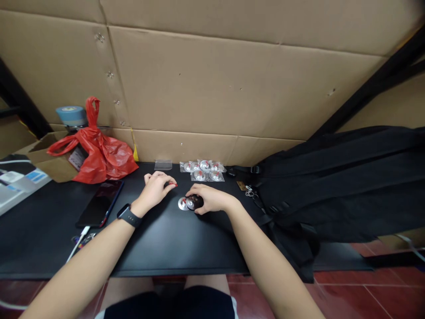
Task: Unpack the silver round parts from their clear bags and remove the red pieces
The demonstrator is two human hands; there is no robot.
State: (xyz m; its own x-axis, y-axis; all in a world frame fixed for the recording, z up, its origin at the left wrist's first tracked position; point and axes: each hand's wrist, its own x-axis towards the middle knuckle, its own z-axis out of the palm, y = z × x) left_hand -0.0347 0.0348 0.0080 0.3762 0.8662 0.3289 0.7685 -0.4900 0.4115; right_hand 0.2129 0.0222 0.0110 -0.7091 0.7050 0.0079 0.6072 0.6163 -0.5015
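Observation:
My left hand (157, 189), a dark watch on its wrist, is closed in a pinch on a small red piece (174, 184) just above the black table. To its right, my right hand (207, 198) curls its fingers round a shiny dark disc (198, 201) at table level. Overlapping that disc on the left is a flat silver disc (183, 204) with a red mark at its centre. Beyond both hands lie several similar silver discs in clear plastic packets (205, 166). An unfilled-looking clear bag (163, 165) lies left of the packets.
A black phone (100, 204) with a white cable (78, 243) lies at left. Behind it are a red plastic bag (106, 155), a cardboard box (55, 164) and a blue-lidded container (71, 116). A black backpack (318, 186) and keys (250, 192) occupy the right. Cardboard (206, 88) walls the back.

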